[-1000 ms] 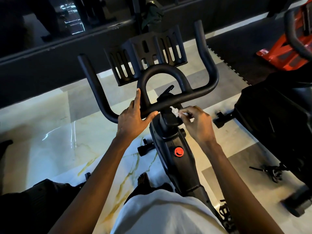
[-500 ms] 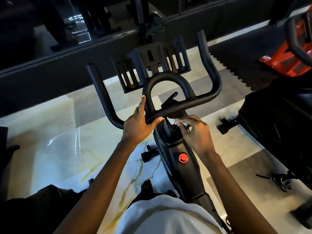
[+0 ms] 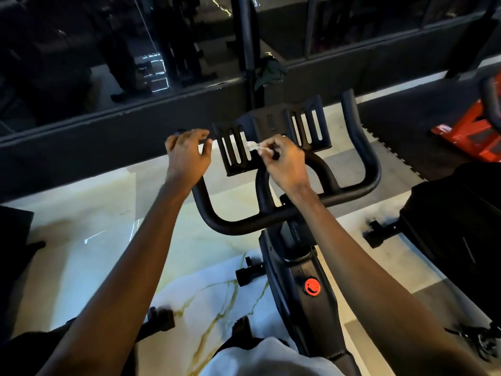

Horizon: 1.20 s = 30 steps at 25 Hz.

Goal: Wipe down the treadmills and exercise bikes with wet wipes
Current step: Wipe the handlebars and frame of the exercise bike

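Both hands have gone up from the middle loop of the handlebar since a moment ago. The left hand (image 3: 188, 156) now sits at the far tip of the left handlebar (image 3: 208, 210) horn, fingers curled over it in a loose grip. The right hand (image 3: 284, 164) has moved to the slotted black tray (image 3: 306, 126) at the front of the exercise bike (image 3: 298, 280), pinching a small crumpled white wipe (image 3: 253, 146) in a closed grip and pressing it against the tray's left set of slots. The tray holds nothing that can be seen.

A red round knob (image 3: 312, 286) sits on the bike's frame below. The bike stands on a pale marble floor (image 3: 95, 240) with yellow veins. Just right of it is another black machine (image 3: 461, 226), and farther right a red machine (image 3: 471, 134) on dark mat. A dark low wall (image 3: 108, 137) with glass above runs across the front, close behind the tray.
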Available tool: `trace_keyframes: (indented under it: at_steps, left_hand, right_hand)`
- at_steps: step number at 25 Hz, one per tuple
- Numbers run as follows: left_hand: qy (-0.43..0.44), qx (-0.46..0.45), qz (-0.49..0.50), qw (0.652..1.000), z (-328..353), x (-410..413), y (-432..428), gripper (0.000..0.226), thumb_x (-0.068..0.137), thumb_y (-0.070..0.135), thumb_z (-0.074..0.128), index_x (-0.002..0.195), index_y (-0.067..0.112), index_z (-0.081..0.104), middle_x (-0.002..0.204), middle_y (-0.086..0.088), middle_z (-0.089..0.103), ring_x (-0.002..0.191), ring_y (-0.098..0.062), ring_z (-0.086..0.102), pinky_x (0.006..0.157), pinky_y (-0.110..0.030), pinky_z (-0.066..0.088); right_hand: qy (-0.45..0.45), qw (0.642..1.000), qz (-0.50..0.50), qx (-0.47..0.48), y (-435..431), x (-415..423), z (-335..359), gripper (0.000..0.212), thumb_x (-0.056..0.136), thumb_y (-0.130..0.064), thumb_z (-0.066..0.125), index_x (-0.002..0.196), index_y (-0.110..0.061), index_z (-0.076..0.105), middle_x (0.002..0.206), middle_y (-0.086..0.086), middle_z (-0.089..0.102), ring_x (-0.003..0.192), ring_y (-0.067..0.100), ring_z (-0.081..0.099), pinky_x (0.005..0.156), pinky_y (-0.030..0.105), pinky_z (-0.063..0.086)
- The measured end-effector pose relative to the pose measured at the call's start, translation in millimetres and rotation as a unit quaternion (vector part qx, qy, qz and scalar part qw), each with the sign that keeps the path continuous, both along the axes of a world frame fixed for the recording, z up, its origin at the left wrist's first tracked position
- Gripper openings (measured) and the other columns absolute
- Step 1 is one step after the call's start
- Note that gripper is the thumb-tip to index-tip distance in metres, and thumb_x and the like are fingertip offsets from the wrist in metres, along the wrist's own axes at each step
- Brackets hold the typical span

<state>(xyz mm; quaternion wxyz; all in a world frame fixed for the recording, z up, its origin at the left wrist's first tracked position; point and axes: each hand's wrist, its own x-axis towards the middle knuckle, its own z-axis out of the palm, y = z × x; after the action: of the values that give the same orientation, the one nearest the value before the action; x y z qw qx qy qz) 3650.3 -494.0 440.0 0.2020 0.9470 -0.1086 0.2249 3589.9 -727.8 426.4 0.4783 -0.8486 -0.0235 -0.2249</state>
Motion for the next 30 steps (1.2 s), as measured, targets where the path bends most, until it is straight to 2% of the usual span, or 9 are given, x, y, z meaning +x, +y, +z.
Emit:
trace_keyframes:
  at_steps: [2,7,12,19,22,24,26,28,30]
  left_hand:
    - [0.024,0.018,-0.011,0.999,7.3,19.5,5.4,0.034,0.102,0.032,0.054,0.131,0.016,0.062,0.122,-0.002,0.071,0.122,-0.020,0.060,0.117,-0.037,0.017]
    - [0.156,0.009,-0.113,0.981,27.8,41.2,7.4,0.049,0.104,0.040,0.051,0.150,0.022,0.046,0.130,-0.003,0.068,0.125,-0.025,0.060,0.110,-0.044,0.044]
    - [0.179,0.030,-0.145,0.973,36.6,59.8,9.9,0.047,0.102,0.042,0.056,0.147,0.032,0.050,0.136,-0.005,0.063,0.127,-0.024,0.057,0.103,-0.036,0.045]
    - [0.203,-0.007,-0.187,0.961,36.3,87.5,19.4,0.041,0.096,0.046,0.063,0.136,0.036,0.061,0.138,-0.007,0.060,0.128,-0.025,0.055,0.102,-0.036,0.044]
    - [0.211,-0.030,-0.200,0.956,34.8,89.7,21.9,0.042,0.095,0.046,0.065,0.135,0.036,0.062,0.139,-0.006,0.060,0.129,-0.025,0.055,0.106,-0.043,0.047]
    - [0.212,-0.046,-0.203,0.955,35.4,90.8,22.3,0.042,0.094,0.046,0.066,0.135,0.036,0.063,0.139,-0.006,0.061,0.127,-0.023,0.056,0.105,-0.045,0.048]
    - [0.207,-0.057,-0.201,0.956,34.1,89.7,22.4,0.042,0.094,0.046,0.066,0.135,0.036,0.063,0.140,-0.005,0.060,0.127,-0.023,0.056,0.104,-0.045,0.049]
    - [0.192,-0.056,-0.201,0.959,31.9,88.3,23.8,0.043,0.095,0.047,0.065,0.136,0.037,0.062,0.141,-0.005,0.059,0.128,-0.024,0.056,0.104,-0.045,0.049]
    - [0.169,-0.048,-0.209,0.962,28.0,89.0,25.0,0.043,0.095,0.048,0.063,0.137,0.037,0.060,0.141,-0.005,0.059,0.129,-0.025,0.055,0.104,-0.045,0.049]
  right_hand:
    - [0.006,0.999,0.015,-0.030,17.2,16.9,-0.3,0.006,0.092,-0.013,0.070,0.095,-0.017,0.068,0.100,-0.006,0.068,0.089,0.003,0.063,0.076,0.009,0.049]
    - [0.099,0.981,0.070,-0.149,41.2,43.6,-9.3,0.010,0.090,-0.005,0.067,0.095,-0.012,0.071,0.099,0.003,0.075,0.094,0.018,0.069,0.083,0.030,0.056]
    - [0.181,0.946,0.038,-0.266,54.0,50.3,-10.2,0.025,0.090,-0.003,0.066,0.112,-0.009,0.074,0.106,0.013,0.073,0.100,0.031,0.069,0.088,0.038,0.057]
    - [0.115,0.991,-0.043,-0.056,100.1,1.1,-39.2,0.017,0.091,-0.004,0.064,0.103,-0.013,0.072,0.112,0.007,0.065,0.093,0.021,0.068,0.088,0.014,0.047]
    - [0.130,0.984,-0.100,0.071,122.6,-15.6,-52.9,0.010,0.090,-0.007,0.066,0.097,-0.014,0.068,0.105,0.004,0.063,0.085,0.016,0.066,0.082,0.021,0.052]
    - [0.174,0.915,-0.138,0.336,130.1,-8.2,-50.6,0.004,0.091,-0.004,0.063,0.090,-0.008,0.063,0.092,0.006,0.066,0.086,0.018,0.067,0.075,0.023,0.053]
    - [0.215,0.731,-0.139,0.632,135.1,0.2,-44.3,0.018,0.093,0.006,0.054,0.078,-0.002,0.060,0.083,0.009,0.064,0.088,0.019,0.068,0.070,0.019,0.055]
    - [0.175,0.592,-0.189,0.763,136.9,9.8,-44.3,0.023,0.094,0.009,0.052,0.076,-0.002,0.060,0.083,0.010,0.062,0.082,0.015,0.066,0.067,0.016,0.056]
    - [0.134,0.549,-0.245,0.788,140.5,18.7,-40.1,0.013,0.095,0.007,0.055,0.088,-0.002,0.063,0.082,0.008,0.062,0.074,0.012,0.063,0.067,0.015,0.056]
